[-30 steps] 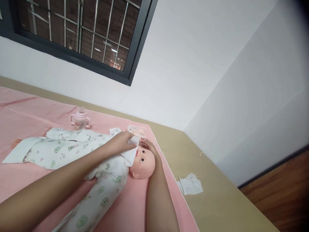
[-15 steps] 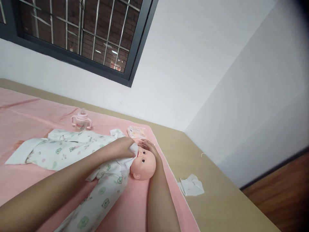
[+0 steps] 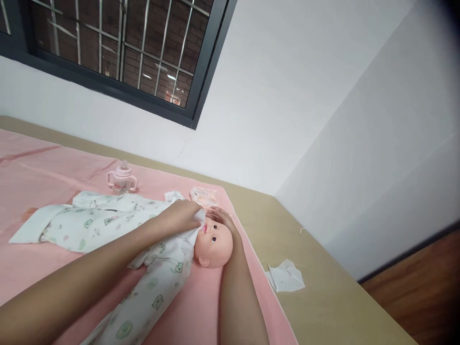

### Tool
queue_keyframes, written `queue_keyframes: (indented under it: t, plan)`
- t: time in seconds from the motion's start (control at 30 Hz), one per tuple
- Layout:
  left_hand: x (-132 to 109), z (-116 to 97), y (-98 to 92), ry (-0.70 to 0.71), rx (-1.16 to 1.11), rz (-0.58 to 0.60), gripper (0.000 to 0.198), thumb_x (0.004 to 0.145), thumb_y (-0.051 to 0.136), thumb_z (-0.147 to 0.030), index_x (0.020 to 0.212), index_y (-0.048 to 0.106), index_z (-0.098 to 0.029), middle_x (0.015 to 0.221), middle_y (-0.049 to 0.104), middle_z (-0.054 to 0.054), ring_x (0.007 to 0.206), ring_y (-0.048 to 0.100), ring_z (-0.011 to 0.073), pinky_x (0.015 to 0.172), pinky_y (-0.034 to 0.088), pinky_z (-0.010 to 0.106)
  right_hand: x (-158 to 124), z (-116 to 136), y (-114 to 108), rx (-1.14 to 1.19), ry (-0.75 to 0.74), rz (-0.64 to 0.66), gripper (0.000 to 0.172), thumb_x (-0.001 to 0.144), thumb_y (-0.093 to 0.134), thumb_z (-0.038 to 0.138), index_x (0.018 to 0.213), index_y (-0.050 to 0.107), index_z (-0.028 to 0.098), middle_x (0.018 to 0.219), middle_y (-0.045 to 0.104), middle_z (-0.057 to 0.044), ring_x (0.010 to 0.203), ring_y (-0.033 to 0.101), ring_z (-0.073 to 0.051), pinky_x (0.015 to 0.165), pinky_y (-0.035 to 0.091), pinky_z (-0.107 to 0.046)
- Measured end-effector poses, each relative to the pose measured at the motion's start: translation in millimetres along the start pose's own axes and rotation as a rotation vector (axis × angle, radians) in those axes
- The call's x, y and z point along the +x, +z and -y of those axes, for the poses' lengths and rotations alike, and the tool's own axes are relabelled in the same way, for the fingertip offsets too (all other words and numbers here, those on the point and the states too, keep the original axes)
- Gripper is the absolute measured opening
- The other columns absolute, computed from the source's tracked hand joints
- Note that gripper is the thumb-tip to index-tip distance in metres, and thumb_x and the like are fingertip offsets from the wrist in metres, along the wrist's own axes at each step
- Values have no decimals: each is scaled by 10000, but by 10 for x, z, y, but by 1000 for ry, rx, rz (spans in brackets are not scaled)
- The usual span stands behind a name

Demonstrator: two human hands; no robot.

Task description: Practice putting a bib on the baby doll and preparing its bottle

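A baby doll [image 3: 215,247] with a bald head lies on its back, dressed in a white outfit [image 3: 118,220] printed with green animal faces. My left hand [image 3: 181,215] is closed on a piece of white cloth [image 3: 199,218] at the doll's chin; whether this is a separate wipe or the collar, I cannot tell. The doll's pink mouth shows just beside the cloth. Around the top and far side of the head curves my right hand [image 3: 223,219], its fingers resting by the far cheek. Its palm is partly hidden by the head.
A pink baby bottle [image 3: 122,179] with two handles stands beyond the doll's legs. Near the head lies a clear plastic packet [image 3: 203,195]. The pink sheet [image 3: 194,306] covers part of the tan surface [image 3: 323,297], where a crumpled white tissue [image 3: 286,277] lies. A barred window is behind.
My left hand and the white cloth have drawn slightly back from the doll's mouth, so more of the lips shows. My right hand stays around the head.
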State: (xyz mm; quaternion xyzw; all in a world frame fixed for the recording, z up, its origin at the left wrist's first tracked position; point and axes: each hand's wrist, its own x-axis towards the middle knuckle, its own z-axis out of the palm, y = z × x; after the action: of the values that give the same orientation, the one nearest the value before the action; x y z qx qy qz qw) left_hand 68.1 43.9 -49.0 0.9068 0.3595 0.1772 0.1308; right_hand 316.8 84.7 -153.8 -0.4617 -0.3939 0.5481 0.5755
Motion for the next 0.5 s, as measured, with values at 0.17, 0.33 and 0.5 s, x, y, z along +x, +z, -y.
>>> queue_keyframes:
  t: [0.17, 0.33, 0.5]
  plan:
    - [9, -27, 11, 15, 0, -24, 149, 796, 555, -222, 885, 662, -167, 932, 717, 105, 923, 654, 288, 698, 398, 292, -33, 38, 24, -40, 5, -3, 387, 566, 814, 421, 871, 687, 218, 937, 723, -58, 923, 684, -213, 979, 466, -380]
    - [19, -59, 16, 53, 29, -78, 78, 797, 537, -177, 757, 604, -172, 810, 704, 72, 811, 652, 253, 638, 339, 285, -44, 45, 40, -16, 5, -5, 439, 529, 840, 424, 869, 687, 193, 904, 719, -64, 904, 679, -218, 976, 470, -369]
    - [35, -70, 27, 62, 31, -108, 142, 799, 515, -157, 659, 524, -175, 728, 671, 54, 741, 632, 221, 612, 306, 279, -30, 33, 39, 12, 1, -21, 451, 527, 850, 389, 884, 683, 169, 884, 711, -72, 884, 677, -220, 973, 475, -375]
